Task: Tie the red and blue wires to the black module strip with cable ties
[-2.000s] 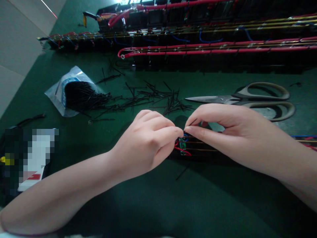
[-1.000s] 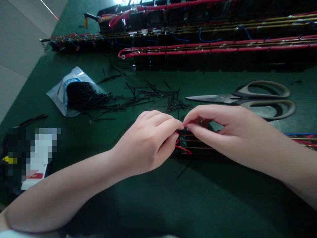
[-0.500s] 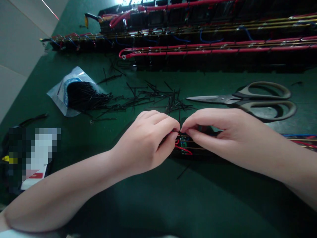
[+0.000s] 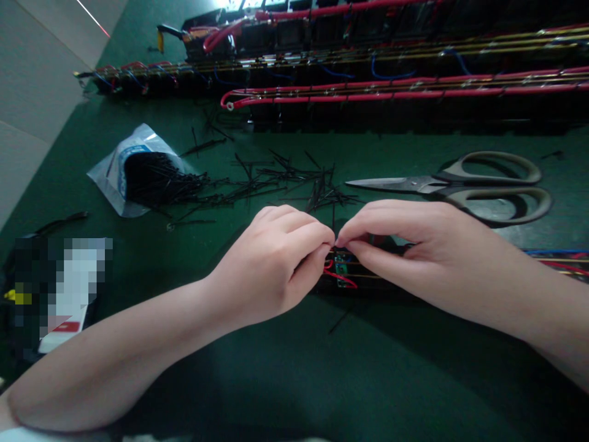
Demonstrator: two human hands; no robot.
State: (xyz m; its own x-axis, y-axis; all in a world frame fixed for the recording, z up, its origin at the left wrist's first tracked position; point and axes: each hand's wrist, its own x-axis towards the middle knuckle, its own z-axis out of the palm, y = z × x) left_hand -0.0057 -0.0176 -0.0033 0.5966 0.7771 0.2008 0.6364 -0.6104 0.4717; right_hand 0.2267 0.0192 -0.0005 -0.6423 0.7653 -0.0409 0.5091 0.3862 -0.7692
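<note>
My left hand is closed in a pinch, thumb against the curled forefinger. Opposite it, my right hand pinches with thumb and forefinger, the fingertips almost meeting those of the left. A thin black cable tie rises from between the fingertips; its lower part is hidden by them. Both hands are over a long dark strip assembly with brass-coloured rods, red wires and a small green circuit board. My right hand and forearm cover much of this assembly.
Behind my hands lie loose black cable ties, spilling from a clear plastic bag. Scissors lie beyond my right hand. Long assemblies with red cables span the back of the green table. A blurred white item is at left.
The fingers of my left hand have pressed slightly closer together. Both hands otherwise stay in nearly the same place.
</note>
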